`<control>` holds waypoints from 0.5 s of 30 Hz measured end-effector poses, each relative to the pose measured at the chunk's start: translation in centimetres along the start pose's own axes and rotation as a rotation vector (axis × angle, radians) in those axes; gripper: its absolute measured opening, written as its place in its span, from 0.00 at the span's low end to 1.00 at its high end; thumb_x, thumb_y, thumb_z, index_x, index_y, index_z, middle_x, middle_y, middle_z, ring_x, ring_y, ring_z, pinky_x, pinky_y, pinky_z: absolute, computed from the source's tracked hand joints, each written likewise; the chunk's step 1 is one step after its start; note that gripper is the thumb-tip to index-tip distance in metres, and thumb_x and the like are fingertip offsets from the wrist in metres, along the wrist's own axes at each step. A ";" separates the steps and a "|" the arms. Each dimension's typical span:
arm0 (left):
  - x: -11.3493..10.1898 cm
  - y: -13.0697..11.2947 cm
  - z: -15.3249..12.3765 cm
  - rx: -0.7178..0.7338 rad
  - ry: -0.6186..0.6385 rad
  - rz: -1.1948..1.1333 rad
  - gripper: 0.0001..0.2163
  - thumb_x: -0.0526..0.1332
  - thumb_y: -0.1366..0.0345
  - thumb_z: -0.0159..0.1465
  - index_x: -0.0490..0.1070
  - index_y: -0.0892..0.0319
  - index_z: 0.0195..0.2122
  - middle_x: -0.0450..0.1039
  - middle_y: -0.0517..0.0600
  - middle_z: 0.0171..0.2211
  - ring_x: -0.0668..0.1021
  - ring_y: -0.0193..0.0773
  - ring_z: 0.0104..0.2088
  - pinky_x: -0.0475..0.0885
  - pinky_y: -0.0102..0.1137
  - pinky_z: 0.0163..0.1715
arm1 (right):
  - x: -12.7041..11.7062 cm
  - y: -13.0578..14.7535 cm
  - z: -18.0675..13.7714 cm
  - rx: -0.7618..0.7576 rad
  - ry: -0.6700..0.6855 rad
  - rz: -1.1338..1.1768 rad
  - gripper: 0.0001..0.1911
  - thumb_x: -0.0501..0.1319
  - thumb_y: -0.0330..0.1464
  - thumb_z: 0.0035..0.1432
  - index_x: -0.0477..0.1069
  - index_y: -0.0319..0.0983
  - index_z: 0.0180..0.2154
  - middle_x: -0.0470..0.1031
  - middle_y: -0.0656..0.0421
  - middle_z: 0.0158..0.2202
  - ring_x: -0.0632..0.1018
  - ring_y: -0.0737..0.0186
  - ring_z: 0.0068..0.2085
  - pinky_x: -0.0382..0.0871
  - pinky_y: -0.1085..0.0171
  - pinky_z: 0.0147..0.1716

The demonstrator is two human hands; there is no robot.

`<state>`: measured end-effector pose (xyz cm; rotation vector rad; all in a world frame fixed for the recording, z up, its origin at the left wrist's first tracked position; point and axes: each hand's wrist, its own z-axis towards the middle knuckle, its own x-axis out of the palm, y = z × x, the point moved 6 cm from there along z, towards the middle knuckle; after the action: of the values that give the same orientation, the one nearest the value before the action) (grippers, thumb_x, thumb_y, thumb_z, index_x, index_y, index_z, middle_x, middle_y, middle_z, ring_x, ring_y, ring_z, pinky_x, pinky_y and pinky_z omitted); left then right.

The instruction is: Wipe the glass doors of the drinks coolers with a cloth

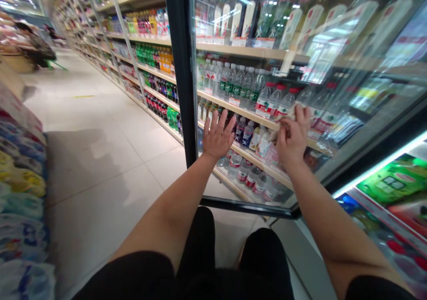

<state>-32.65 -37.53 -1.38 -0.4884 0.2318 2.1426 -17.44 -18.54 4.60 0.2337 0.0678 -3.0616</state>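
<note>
A glass cooler door (247, 55) with a black frame stands swung out in front of me. My left hand (218, 135) lies with fingers spread against the lower left part of the glass and holds nothing. To its right, my right hand (294, 135) presses a pale, crumpled cloth (292, 113) to the pane, its fingers bent over it. Part of the cloth is hidden behind the fingers. Through the glass, rows of bottles show on shelves, among them red-capped water bottles (265, 98).
Long drink shelves (156, 71) run back along the aisle. The cooler's inside (383, 182), with green packs and bottles, shows at right. Wrapped goods (23, 180) are stacked at left. A person (36, 46) sits farther back. Pale tiles (110, 149) cover the floor.
</note>
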 end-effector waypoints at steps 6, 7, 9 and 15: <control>-0.1 0.2 -0.1 -0.012 -0.013 0.003 0.25 0.56 0.61 0.71 0.61 0.53 0.70 0.52 0.55 0.73 0.40 0.49 0.75 0.38 0.55 0.74 | 0.1 -0.2 -2.2 -0.086 0.191 -0.009 0.10 0.54 0.30 0.70 0.74 0.42 0.44 0.71 0.51 0.65 0.62 0.46 0.72 0.63 0.37 0.66; -0.1 0.3 -0.1 -0.020 -0.006 -0.002 0.25 0.55 0.61 0.71 0.61 0.53 0.70 0.52 0.55 0.73 0.40 0.49 0.75 0.38 0.55 0.74 | -0.3 -0.9 -1.8 -0.046 0.146 -0.013 0.10 0.54 0.31 0.69 0.74 0.42 0.44 0.70 0.51 0.65 0.61 0.46 0.72 0.61 0.37 0.67; -0.2 0.2 0.0 -0.026 -0.004 -0.003 0.25 0.55 0.61 0.71 0.62 0.54 0.69 0.52 0.55 0.73 0.40 0.48 0.75 0.37 0.55 0.74 | -1.1 -2.2 -1.0 0.014 0.046 -0.021 0.11 0.53 0.31 0.69 0.74 0.42 0.44 0.68 0.51 0.67 0.59 0.46 0.73 0.58 0.35 0.68; -0.6 0.1 0.0 -0.022 -0.039 0.005 0.24 0.55 0.60 0.71 0.64 0.53 0.68 0.55 0.56 0.72 0.42 0.48 0.75 0.39 0.54 0.74 | -1.3 -2.3 -2.2 -0.022 0.077 -0.027 0.11 0.53 0.31 0.69 0.73 0.41 0.45 0.68 0.48 0.67 0.60 0.45 0.72 0.61 0.34 0.65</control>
<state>-32.43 -38.07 -1.12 -0.4581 0.1879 2.1592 -15.96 -16.03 2.75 0.3519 0.1095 -3.0758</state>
